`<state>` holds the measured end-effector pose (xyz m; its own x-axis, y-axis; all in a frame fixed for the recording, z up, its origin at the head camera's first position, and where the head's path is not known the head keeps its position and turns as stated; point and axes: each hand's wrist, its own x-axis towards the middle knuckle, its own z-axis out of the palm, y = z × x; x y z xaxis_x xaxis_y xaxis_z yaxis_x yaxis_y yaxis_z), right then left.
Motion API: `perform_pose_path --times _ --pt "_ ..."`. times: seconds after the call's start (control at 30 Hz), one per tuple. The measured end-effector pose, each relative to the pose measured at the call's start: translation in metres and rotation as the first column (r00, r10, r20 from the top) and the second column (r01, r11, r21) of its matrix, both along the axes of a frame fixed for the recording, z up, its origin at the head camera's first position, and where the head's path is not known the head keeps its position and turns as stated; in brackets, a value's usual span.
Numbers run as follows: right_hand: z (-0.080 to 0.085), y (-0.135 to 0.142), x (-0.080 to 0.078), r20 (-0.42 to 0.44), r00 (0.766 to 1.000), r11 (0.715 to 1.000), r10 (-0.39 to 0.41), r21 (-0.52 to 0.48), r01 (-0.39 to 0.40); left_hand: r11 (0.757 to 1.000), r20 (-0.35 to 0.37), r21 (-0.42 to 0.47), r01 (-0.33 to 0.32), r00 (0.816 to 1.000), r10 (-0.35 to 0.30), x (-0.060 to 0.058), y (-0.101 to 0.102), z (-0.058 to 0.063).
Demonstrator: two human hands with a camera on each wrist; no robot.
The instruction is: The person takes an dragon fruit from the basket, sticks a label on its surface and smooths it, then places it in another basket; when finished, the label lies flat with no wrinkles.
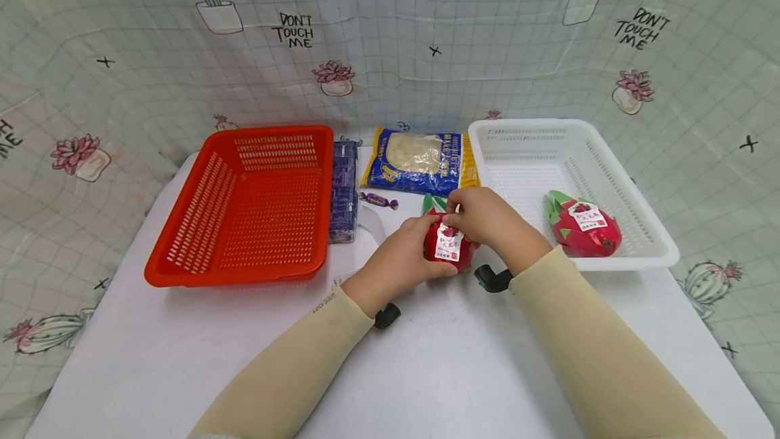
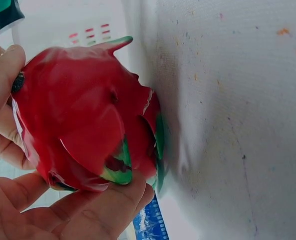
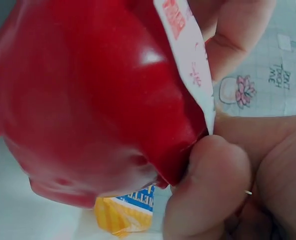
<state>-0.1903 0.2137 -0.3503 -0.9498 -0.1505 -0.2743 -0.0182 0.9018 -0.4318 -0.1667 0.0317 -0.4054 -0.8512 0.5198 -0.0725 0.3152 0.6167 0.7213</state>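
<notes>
A red dragon fruit (image 1: pixel 464 257) with green leaf tips and a white printed label (image 1: pixel 447 242) is between both hands over the table. My left hand (image 1: pixel 399 253) grips it from the left side, thumb at the front. From the right, my right hand (image 1: pixel 493 219) pinches at the label's upper end with curled fingers. In the right wrist view the thumb (image 3: pixel 212 170) presses right at the label's corner, and the label's edge stands out from the red skin. The left wrist view shows the underside of the fruit (image 2: pixel 88 105), fingers spread along it.
A red basket (image 1: pixel 237 283) stands left, beside a dark blue packet (image 1: pixel 344 188). A white basket (image 1: pixel 661 249) on the right holds another labelled dragon fruit (image 1: pixel 588 229). At the back lie a blue-and-yellow bag (image 1: pixel 417 158) and a purple wrapped candy (image 1: pixel 379 200). A translucent strip (image 1: pixel 370 222) lies near the left hand.
</notes>
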Motion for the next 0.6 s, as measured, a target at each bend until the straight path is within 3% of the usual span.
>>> perform_pose_path --times 0.23,0.6 --pt "0.000 0.004 0.006 -0.002 0.998 0.998 0.059 0.002 -0.059 1.000 -0.007 -0.017 -0.006 1.000 0.006 0.000 0.001 -0.002" --pt "0.002 0.000 0.034 -0.031 0.991 0.991 0.129 0.021 -0.129 1.000 -0.017 -0.027 -0.014 1.000 0.014 -0.003 -0.002 -0.001"
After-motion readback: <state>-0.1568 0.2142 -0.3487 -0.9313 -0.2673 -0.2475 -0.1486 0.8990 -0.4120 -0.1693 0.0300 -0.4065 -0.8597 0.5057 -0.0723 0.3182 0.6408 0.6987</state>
